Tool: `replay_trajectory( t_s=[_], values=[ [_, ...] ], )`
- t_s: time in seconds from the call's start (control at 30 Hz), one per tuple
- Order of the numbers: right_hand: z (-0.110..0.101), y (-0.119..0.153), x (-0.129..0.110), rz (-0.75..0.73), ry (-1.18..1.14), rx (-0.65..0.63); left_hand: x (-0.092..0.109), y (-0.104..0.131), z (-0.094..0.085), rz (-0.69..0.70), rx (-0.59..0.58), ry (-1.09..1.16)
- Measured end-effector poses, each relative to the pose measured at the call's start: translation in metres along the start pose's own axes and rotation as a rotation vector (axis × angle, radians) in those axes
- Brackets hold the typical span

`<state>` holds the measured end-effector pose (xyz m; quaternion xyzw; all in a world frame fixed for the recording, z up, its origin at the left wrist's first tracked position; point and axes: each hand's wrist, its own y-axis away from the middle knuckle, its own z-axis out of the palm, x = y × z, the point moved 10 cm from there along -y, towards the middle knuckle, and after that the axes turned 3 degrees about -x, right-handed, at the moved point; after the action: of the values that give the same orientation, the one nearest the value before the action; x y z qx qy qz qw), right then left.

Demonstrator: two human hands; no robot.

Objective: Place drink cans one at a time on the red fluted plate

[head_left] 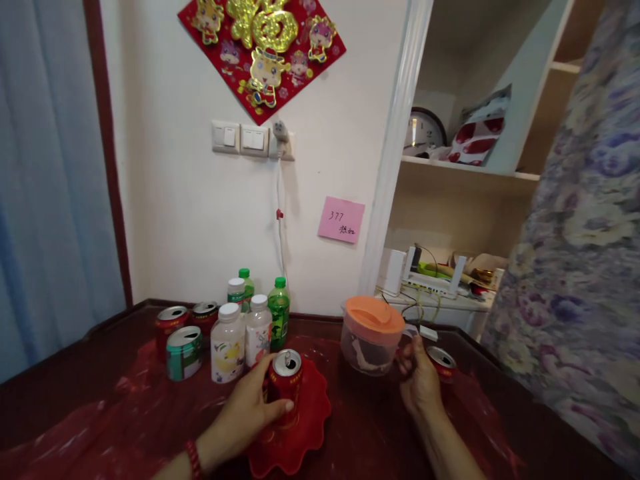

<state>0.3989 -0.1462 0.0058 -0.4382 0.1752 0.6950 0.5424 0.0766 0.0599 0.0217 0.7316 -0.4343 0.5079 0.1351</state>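
Note:
My left hand (245, 407) is wrapped round a red drink can (289, 387) with an opened top. The can is upright over a red scalloped plate (313, 437); its base is hard to make out against the same red. My right hand (421, 381) has its fingers curled at the handle of a clear plastic pitcher (367, 347), which stands on the table. An orange lid (374, 315) covers the pitcher, and something pale shows inside it. Just right of my right hand stands another opened red can (442, 363).
On the left stand more opened cans, among them a green can (184, 353), with white-capped bottles (228, 347) and green-capped bottles (279, 313) beside them. Red plastic film (120, 413) covers the table. Behind are a wall and a router (433, 280) with cables.

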Motion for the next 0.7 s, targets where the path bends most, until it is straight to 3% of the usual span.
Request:
replay_trajectory(
  t_s=[0.4,0.7],
  values=[
    [0.016,0.004,-0.023,0.009,0.075,0.221,0.005,0.006,0.000,-0.006,0.021,0.022],
    [0.028,-0.008,-0.063,-0.076,0.143,0.190,0.005,0.010,0.002,-0.044,0.026,0.020]
  ],
)
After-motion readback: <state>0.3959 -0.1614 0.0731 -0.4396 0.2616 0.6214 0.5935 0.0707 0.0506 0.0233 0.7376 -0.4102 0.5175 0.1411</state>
